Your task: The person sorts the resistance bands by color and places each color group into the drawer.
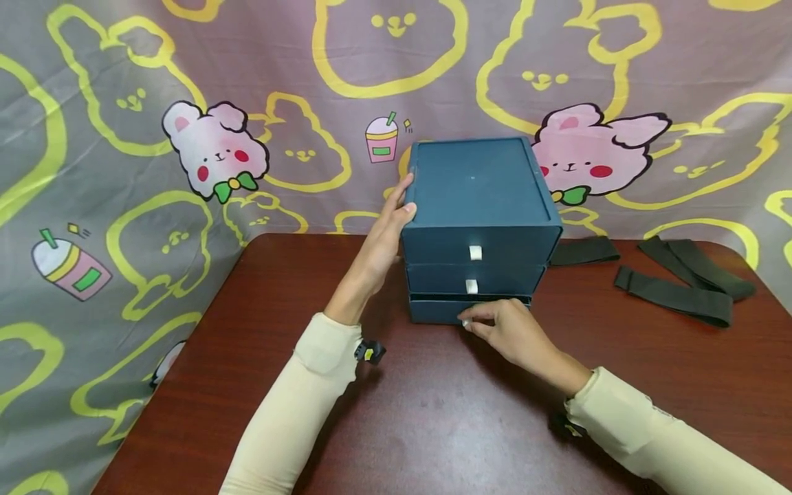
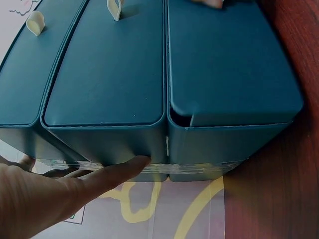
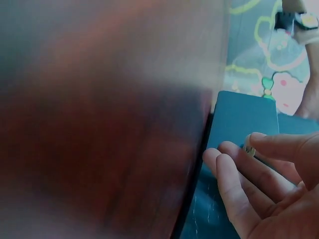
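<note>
A teal box with three stacked drawers (image 1: 482, 182) stands on the table. Its bottom drawer (image 1: 433, 311) juts slightly forward, with a dark gap above its front; the upper two are closed. My right hand (image 1: 516, 337) pinches the white pull tab (image 3: 249, 147) of that bottom drawer between thumb and finger. Against the box's left side rests my left hand (image 1: 383, 240), fingers extended; in the left wrist view this hand (image 2: 65, 194) touches the side near a strip of clear tape (image 2: 194, 168). White loops (image 2: 115, 7) hang on the other drawers.
Several dark fabric strips (image 1: 674, 295) lie on the reddish-brown table (image 1: 278, 309) to the right of the box. A patterned cloth (image 1: 297, 55) with cartoon rabbits hangs behind and along the left side of the table.
</note>
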The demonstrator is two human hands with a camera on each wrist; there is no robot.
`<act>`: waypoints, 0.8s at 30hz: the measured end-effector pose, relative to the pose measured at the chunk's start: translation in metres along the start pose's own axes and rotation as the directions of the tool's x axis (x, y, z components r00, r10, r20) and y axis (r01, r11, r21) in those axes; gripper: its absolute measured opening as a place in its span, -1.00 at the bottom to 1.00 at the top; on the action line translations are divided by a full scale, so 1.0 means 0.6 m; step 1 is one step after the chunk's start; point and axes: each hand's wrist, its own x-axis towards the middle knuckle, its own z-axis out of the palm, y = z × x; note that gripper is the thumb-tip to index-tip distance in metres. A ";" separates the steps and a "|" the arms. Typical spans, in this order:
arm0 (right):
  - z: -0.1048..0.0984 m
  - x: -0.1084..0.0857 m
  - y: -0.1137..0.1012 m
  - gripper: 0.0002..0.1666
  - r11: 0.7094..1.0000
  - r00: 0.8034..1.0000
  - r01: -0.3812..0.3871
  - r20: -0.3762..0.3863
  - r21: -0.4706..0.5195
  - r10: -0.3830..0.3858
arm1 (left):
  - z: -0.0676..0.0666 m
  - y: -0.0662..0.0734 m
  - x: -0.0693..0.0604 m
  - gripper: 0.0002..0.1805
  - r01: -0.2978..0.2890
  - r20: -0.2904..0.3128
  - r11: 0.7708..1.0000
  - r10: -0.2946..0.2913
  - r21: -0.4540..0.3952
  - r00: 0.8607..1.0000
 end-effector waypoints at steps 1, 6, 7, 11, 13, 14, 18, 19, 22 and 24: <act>0.001 -0.007 -0.003 -0.81 1.000 1.000 0.009 0.004 -0.001 -0.009 | 0.000 0.000 0.000 -0.33 0.000 0.000 1.000 0.000 0.000 1.000; 0.005 -0.043 -0.018 -0.79 0.999 0.999 0.038 0.017 0.005 -0.038 | 0.001 -0.002 -0.002 -0.33 0.001 -0.005 1.000 -0.001 0.003 1.000; 0.006 -0.050 -0.022 -0.79 0.999 0.999 0.045 0.015 0.004 -0.045 | 0.001 -0.002 -0.002 -0.33 0.001 -0.006 1.000 -0.001 0.004 1.000; 0.011 -0.075 -0.031 -0.79 0.998 0.998 0.061 -0.004 -0.020 -0.061 | 0.002 -0.002 -0.001 -0.33 0.000 -0.008 1.000 0.000 0.004 1.000; 0.015 -0.085 -0.035 -0.79 0.997 0.997 0.070 -0.015 -0.038 -0.070 | 0.002 -0.002 -0.001 -0.33 -0.003 -0.010 1.000 0.003 0.002 1.000; 0.017 -0.089 -0.037 -0.79 0.996 0.997 0.075 -0.019 -0.046 -0.076 | 0.001 -0.002 -0.001 -0.33 -0.003 -0.012 1.000 0.003 0.001 1.000; 0.022 -0.107 -0.045 -0.80 0.994 0.995 0.092 -0.021 -0.066 -0.094 | 0.001 -0.005 -0.001 -0.33 0.004 -0.010 1.000 -0.004 0.003 1.000; 0.023 -0.110 -0.046 -0.80 0.993 0.995 0.098 -0.021 -0.072 -0.100 | 0.001 -0.006 -0.001 -0.33 0.007 -0.008 1.000 -0.007 0.002 1.000; 0.025 -0.119 -0.052 -0.79 0.991 0.994 0.106 -0.023 -0.086 -0.108 | 0.002 -0.005 -0.001 -0.33 0.010 -0.005 1.000 -0.010 -0.003 1.000; 0.026 -0.123 -0.056 -0.79 0.990 0.994 0.109 -0.022 -0.087 -0.111 | 0.002 -0.003 -0.001 -0.32 0.007 -0.004 1.000 -0.007 -0.006 1.000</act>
